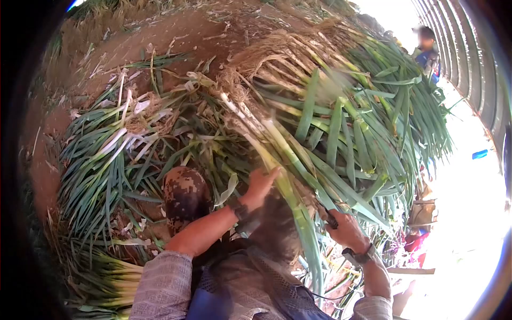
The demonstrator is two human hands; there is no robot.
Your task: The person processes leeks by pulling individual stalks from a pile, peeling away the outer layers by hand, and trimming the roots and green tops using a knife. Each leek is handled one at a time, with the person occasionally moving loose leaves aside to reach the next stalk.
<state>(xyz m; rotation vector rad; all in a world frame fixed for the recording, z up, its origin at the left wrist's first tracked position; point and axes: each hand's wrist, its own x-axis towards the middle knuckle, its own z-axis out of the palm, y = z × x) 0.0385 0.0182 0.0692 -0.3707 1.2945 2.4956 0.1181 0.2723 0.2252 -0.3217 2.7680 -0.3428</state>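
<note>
Long green onions (288,154) with white stalks and dirty roots lie slantwise in front of me, roots pointing away. My left hand (260,186) is closed around the green part of one onion stalk, its leaves hanging down toward my body. To the right, my right hand (346,230) is wrapped round a dark handle (331,218), beside the leaves; what the handle belongs to is mostly hidden. A large pile of onions (362,117) spreads behind and to the right of both hands.
More onions (101,154) lie on the left, and a yellowish-stemmed bunch (120,280) at the lower left. My knee (185,194) in camouflage cloth is between them. A person (425,50) is at the far right, near a ribbed wall (477,64). Reddish soil (144,42) lies beyond.
</note>
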